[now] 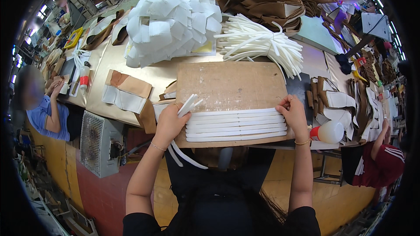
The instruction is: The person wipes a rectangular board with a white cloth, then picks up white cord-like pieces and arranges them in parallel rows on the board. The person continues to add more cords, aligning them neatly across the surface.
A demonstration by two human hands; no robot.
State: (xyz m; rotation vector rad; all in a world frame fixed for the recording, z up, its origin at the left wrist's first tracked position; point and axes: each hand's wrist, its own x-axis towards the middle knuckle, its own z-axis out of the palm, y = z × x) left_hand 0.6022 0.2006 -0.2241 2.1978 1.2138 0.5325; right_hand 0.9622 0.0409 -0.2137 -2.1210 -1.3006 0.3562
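A brown cardboard sheet (232, 83) lies before me at the table's front edge. Several white foam-like strips (236, 127) lie across its near part in close parallel rows. My left hand (170, 124) is closed around a few loose white strips (188, 105); their upper ends stick up past the fingers, and their tails hang below the table edge. It rests by the left ends of the rows. At the right end of the farthest row, my right hand (293, 112) has thumb and fingers pinched on the strip's tip.
Behind the cardboard stand a pile of white pieces (170, 26) and a tied bundle of white strips (264, 43). Brown layered material (262, 2) is stacked farther back. A white bottle (328, 132) lies near my right wrist. Co-workers sit at left (52, 113) and right (378, 164).
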